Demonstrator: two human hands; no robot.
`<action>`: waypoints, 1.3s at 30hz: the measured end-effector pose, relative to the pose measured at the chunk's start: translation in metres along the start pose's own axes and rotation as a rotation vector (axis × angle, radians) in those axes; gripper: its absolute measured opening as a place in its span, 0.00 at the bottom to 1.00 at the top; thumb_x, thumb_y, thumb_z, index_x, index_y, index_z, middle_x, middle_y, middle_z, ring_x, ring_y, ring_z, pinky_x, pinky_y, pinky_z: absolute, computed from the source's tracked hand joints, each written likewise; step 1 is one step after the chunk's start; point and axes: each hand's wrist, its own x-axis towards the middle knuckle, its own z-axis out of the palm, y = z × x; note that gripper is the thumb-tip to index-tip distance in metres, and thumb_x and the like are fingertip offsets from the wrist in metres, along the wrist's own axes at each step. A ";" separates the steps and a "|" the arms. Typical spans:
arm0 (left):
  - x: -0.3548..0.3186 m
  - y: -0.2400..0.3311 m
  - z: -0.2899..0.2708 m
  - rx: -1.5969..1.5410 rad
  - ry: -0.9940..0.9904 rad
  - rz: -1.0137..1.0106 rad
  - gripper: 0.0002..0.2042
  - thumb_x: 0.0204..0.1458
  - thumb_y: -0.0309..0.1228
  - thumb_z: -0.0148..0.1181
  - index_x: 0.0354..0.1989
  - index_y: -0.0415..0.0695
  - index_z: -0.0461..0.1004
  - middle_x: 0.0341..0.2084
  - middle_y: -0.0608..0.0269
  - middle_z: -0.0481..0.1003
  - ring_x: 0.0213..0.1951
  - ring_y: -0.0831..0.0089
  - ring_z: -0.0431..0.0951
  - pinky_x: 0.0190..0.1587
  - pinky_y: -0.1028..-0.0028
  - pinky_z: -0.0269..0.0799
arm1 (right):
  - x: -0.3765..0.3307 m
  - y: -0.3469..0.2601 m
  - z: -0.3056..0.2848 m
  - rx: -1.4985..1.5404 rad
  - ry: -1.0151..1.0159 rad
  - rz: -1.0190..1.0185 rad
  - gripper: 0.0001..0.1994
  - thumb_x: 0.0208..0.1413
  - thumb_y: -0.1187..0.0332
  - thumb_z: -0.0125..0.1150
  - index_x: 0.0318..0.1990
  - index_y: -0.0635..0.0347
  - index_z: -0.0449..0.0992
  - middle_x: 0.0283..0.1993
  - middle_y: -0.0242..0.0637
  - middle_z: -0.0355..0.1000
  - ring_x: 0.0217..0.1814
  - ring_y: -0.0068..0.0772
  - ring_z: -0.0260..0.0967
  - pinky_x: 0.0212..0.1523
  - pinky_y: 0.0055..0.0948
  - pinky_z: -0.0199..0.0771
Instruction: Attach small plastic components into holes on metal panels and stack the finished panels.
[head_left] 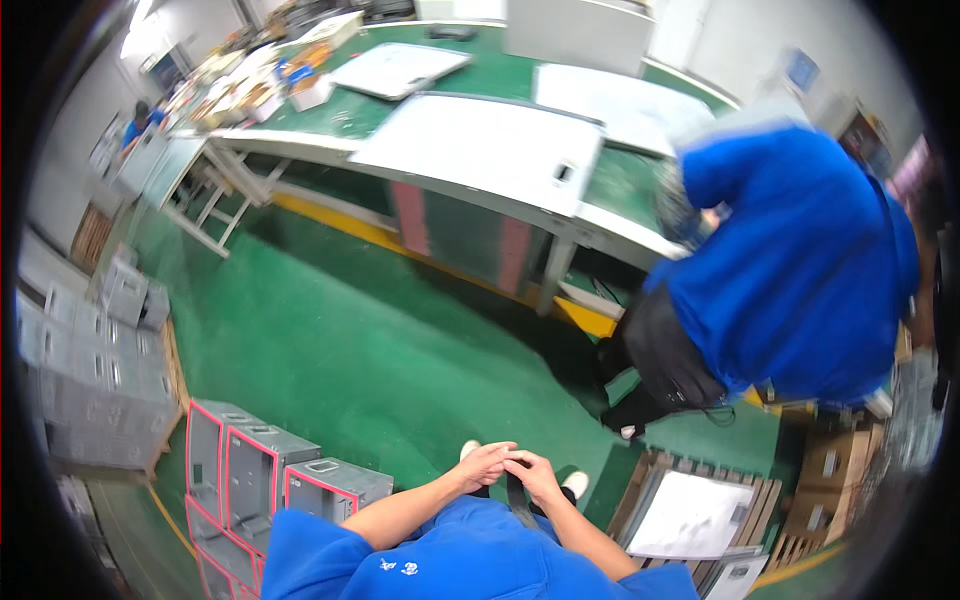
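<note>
Grey metal boxes (270, 470) with red edges stand in a row on the green floor (380, 350). White panel (485, 150) overhangs the workbench's (330, 110) near edge; a co-worker in blue (800, 270) bends at its right end. A pallet (700, 510) carries another white panel.

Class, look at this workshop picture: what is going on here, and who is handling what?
The person wearing the camera stands on a green floor, with the left hand and right hand brought together in front of the body, fingers touching around a dark strap; what exactly they grip is unclear. A co-worker in a blue jacket bends over a long workbench bearing a white metal panel. Grey metal enclosures stand at lower left, and a wooden pallet at lower right.
</note>
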 end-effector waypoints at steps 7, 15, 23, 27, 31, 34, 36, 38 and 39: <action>0.085 -0.034 -0.130 -0.496 0.022 0.217 0.20 0.53 0.42 0.45 0.48 0.40 0.61 0.13 0.75 0.58 0.12 0.89 0.53 0.11 0.89 0.46 | 0.141 0.076 0.017 -0.513 -0.232 0.063 0.09 0.48 0.68 0.55 0.33 0.65 0.72 0.34 0.34 0.71 0.37 0.21 0.65 0.40 0.21 0.65; 0.163 0.101 -0.209 -0.511 0.037 0.323 0.18 0.54 0.37 0.43 0.49 0.37 0.60 0.19 0.71 0.61 0.17 0.86 0.58 0.14 0.88 0.51 | 0.311 0.035 0.053 -0.281 -0.198 0.022 0.05 0.46 0.71 0.53 0.26 0.64 0.69 0.24 0.33 0.70 0.29 0.21 0.68 0.33 0.21 0.68; 0.212 0.258 -0.240 -0.419 0.053 0.301 0.20 0.53 0.37 0.46 0.50 0.37 0.59 0.18 0.69 0.63 0.16 0.86 0.58 0.13 0.88 0.51 | 0.451 -0.061 0.078 -0.657 -0.231 -0.184 0.06 0.45 0.69 0.55 0.27 0.61 0.73 0.29 0.38 0.68 0.34 0.34 0.66 0.36 0.29 0.66; 0.238 0.309 -0.271 -0.588 0.056 0.349 0.17 0.53 0.34 0.46 0.47 0.36 0.61 0.16 0.68 0.62 0.15 0.86 0.58 0.12 0.88 0.51 | 0.508 -0.090 0.103 -0.687 -0.212 -0.291 0.08 0.46 0.69 0.53 0.34 0.61 0.73 0.32 0.40 0.68 0.35 0.36 0.66 0.37 0.28 0.66; 0.264 0.376 -0.308 -0.636 -0.054 0.306 0.14 0.53 0.30 0.45 0.45 0.36 0.63 0.20 0.67 0.63 0.18 0.85 0.59 0.15 0.88 0.52 | 0.560 -0.130 0.120 -0.660 -0.024 -0.254 0.10 0.48 0.70 0.52 0.38 0.61 0.71 0.34 0.40 0.68 0.34 0.33 0.67 0.36 0.25 0.66; 0.288 0.435 -0.342 -0.649 -0.093 0.258 0.13 0.52 0.28 0.45 0.44 0.34 0.64 0.24 0.64 0.65 0.21 0.81 0.60 0.17 0.85 0.54 | 0.611 -0.142 0.123 -0.647 0.129 -0.178 0.09 0.48 0.71 0.51 0.37 0.62 0.71 0.33 0.40 0.69 0.30 0.28 0.67 0.33 0.23 0.66; 0.309 0.473 -0.369 -0.645 -0.106 0.239 0.13 0.52 0.28 0.45 0.43 0.34 0.64 0.25 0.63 0.65 0.22 0.81 0.61 0.19 0.83 0.55 | 0.656 -0.146 0.129 -0.683 0.194 -0.267 0.09 0.48 0.72 0.51 0.37 0.64 0.71 0.32 0.40 0.69 0.30 0.29 0.67 0.34 0.23 0.66; 0.330 0.507 -0.401 -0.617 -0.122 0.225 0.12 0.52 0.30 0.45 0.41 0.34 0.66 0.22 0.66 0.64 0.22 0.81 0.61 0.20 0.83 0.55 | 0.707 -0.158 0.146 -0.717 0.205 -0.264 0.09 0.48 0.72 0.51 0.36 0.64 0.72 0.32 0.40 0.69 0.31 0.29 0.67 0.34 0.23 0.66; 0.342 0.517 -0.420 -0.601 -0.131 0.203 0.12 0.52 0.30 0.45 0.40 0.34 0.66 0.22 0.67 0.64 0.22 0.81 0.61 0.20 0.83 0.55 | 0.735 -0.157 0.159 -0.706 0.196 -0.250 0.08 0.48 0.72 0.51 0.36 0.64 0.72 0.32 0.39 0.69 0.32 0.28 0.67 0.34 0.23 0.66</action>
